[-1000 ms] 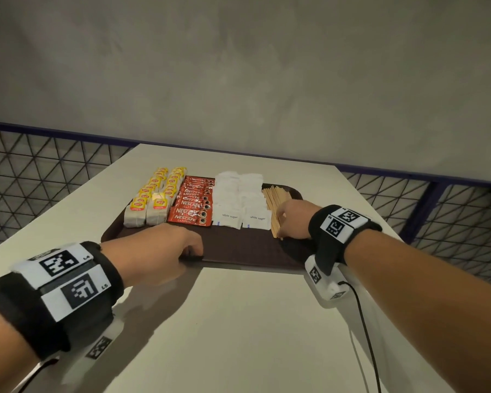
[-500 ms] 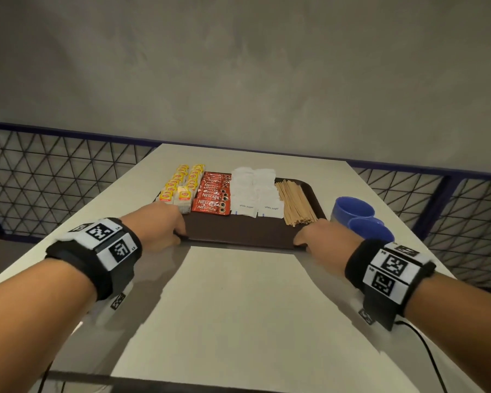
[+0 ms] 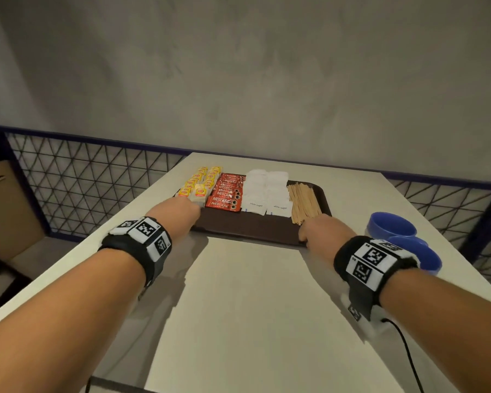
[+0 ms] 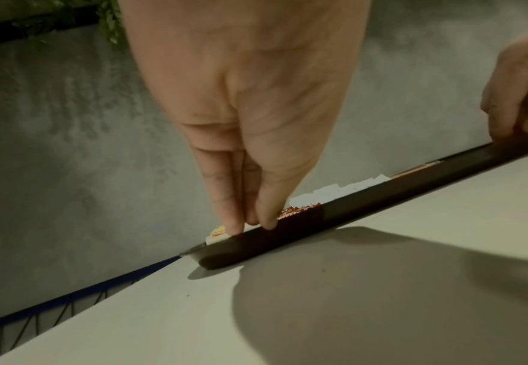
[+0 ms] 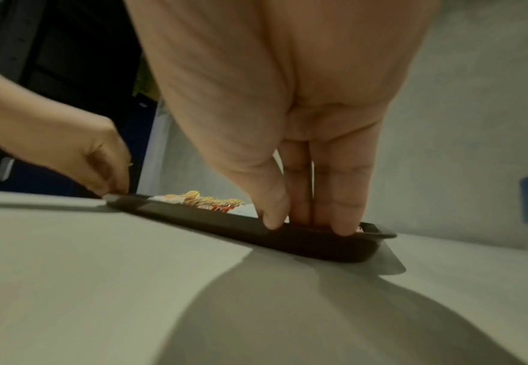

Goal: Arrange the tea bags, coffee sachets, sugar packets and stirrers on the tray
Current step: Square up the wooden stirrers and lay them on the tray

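The dark brown tray lies far out on the white table. From left to right it holds rows of yellow tea bags, red coffee sachets, white sugar packets and wooden stirrers. My left hand is at the tray's near left corner and my right hand at its near right corner. In the wrist views each hand pinches the near rim: the left hand and the right hand both have the thumb on the outer wall and the fingers over the rim.
Two stacked blue bowls stand on the table just right of the tray, close to my right wrist. A black wire fence runs behind the table's left and right edges. A grey wall rises beyond the far edge.
My right hand left the stirrers and took hold of the tray's near rim. With both hands on it, the tray has slid away from me across the table.
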Demonstrator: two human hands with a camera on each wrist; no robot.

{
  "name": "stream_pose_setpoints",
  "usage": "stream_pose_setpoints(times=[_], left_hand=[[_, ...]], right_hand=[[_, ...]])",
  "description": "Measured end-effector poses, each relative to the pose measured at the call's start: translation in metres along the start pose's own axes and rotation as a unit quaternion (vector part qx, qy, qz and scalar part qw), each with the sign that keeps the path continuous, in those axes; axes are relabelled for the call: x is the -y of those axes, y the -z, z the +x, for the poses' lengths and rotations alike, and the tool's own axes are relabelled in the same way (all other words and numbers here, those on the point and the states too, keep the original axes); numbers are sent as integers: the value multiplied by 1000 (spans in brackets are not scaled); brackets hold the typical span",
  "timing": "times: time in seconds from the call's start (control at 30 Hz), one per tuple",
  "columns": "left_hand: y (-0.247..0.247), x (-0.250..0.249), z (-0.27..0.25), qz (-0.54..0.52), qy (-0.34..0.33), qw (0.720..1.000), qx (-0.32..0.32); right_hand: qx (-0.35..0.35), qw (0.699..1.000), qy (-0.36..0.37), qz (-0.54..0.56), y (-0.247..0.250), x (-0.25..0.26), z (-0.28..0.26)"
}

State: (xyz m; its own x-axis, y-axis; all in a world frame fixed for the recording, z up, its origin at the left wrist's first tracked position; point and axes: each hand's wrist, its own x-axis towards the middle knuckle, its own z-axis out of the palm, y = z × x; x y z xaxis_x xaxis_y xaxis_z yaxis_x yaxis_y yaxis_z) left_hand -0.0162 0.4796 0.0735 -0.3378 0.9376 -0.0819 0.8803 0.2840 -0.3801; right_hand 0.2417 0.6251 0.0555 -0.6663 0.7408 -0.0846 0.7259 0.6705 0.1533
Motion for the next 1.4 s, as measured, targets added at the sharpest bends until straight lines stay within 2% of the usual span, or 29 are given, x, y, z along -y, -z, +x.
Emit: stream_pose_setpoints(times=[0.13, 0.27, 0.5, 0.6, 0.7, 0.77, 1.0, 1.17, 1.4], left_hand=[[0, 1, 18, -11, 42, 999, -5], [1, 10, 41, -77, 68, 995, 2], [-12, 46, 73, -125, 58, 988, 67], [-14, 52, 84, -159, 73, 981, 87], [-17, 59, 102, -212, 97, 964, 125], [-16, 62, 113, -230, 111, 958, 128], [0, 59, 130, -155, 96, 971, 154], [-7, 65, 144, -159, 118, 971, 137], [-21, 74, 156, -164, 106, 972, 128]], right_hand=[[-10, 999, -32, 34, 3, -7, 37], [-31, 997, -40, 49, 5, -8, 69], [-17, 1000, -11, 10, 20, 1, 118], [-7, 1000, -16, -5, 23, 5, 137], [-24, 999, -26, 4, 23, 9, 153], [-38, 999, -22, 1, 22, 11, 163], [-48, 999, -12, 12, 19, 10, 190], [-46, 999, -19, 13, 20, 9, 200], [-27, 999, -35, 9, 21, 6, 210]])
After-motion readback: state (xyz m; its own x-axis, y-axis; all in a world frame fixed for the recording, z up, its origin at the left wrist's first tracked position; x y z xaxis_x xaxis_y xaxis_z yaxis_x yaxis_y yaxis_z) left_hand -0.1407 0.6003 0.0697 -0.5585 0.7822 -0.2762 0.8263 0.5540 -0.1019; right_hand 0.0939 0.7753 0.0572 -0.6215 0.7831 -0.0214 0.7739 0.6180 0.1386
